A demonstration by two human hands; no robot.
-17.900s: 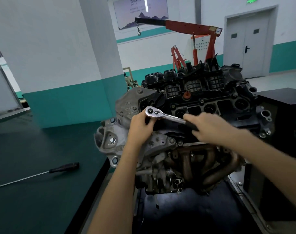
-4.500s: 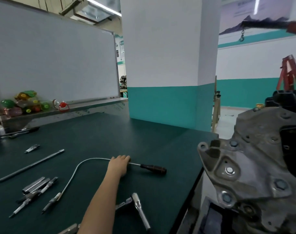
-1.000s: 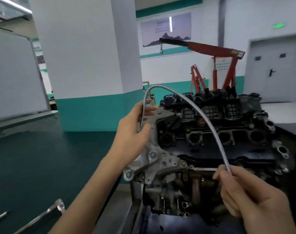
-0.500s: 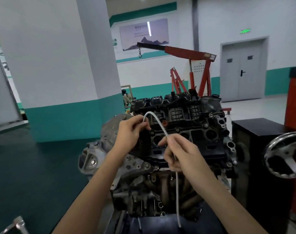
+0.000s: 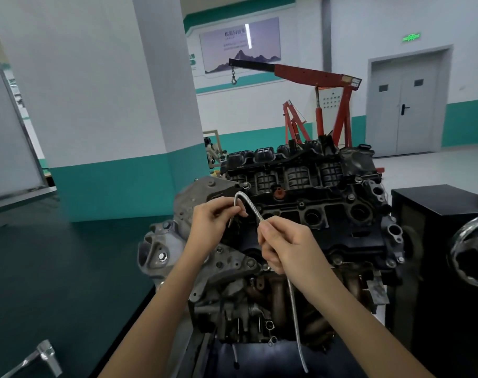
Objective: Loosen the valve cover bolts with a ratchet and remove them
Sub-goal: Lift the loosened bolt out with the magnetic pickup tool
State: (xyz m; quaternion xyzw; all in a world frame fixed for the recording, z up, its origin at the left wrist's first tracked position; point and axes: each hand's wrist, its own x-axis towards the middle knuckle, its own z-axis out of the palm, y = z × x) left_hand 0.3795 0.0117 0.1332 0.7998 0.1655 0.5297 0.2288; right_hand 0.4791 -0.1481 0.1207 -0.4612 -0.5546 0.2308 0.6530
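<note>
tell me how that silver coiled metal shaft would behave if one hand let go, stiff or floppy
Probably bendy rather than stiff: the silver coiled metal shaft curves into a tight hook between the left hand and right hand. Likely semi-floppy, since its free tail droops below the right hand. Its ribbed surface probably resists slipping.

Bright, even, cool indoor light. Ceiling lamp glares as a white streak on wall poster (image 5: 240, 47). Soft shadow under the engine (image 5: 327, 214). Wide-angle bowing at edges: pillar (image 5: 139, 77) leans. Metal tool (image 5: 45, 356) bottom-left blurred.
</note>
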